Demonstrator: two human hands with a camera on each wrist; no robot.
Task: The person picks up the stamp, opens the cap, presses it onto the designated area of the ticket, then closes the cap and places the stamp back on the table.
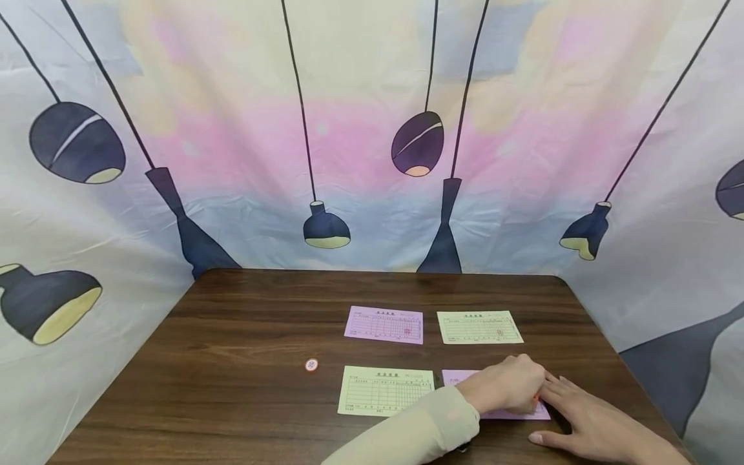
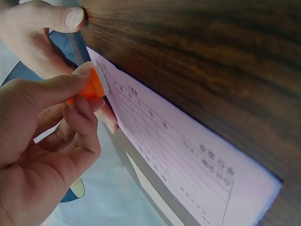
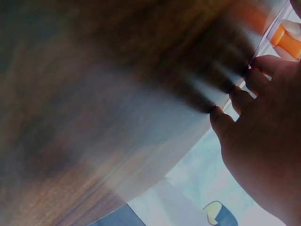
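My left hand [image 1: 506, 384] is over the right part of the lower pink form slip [image 1: 456, 376], covering much of it. Between thumb and fingers it pinches a small orange stamp [image 2: 96, 84], whose pale base meets the slip's printed grid in the left wrist view. The right hand [image 1: 593, 413] lies beside it with fingers extended, their tips at the slip's right edge. In the right wrist view those fingertips [image 3: 215, 110] touch the wooden table, and the orange stamp [image 3: 287, 41] shows beyond them.
A pale green slip [image 1: 385, 391] lies left of the pink one. Behind are another pink slip [image 1: 383, 325] and a green slip [image 1: 480, 327], each with a red mark. A small round white disc with a reddish rim [image 1: 311, 365] sits on the dark wooden table [image 1: 192, 381].
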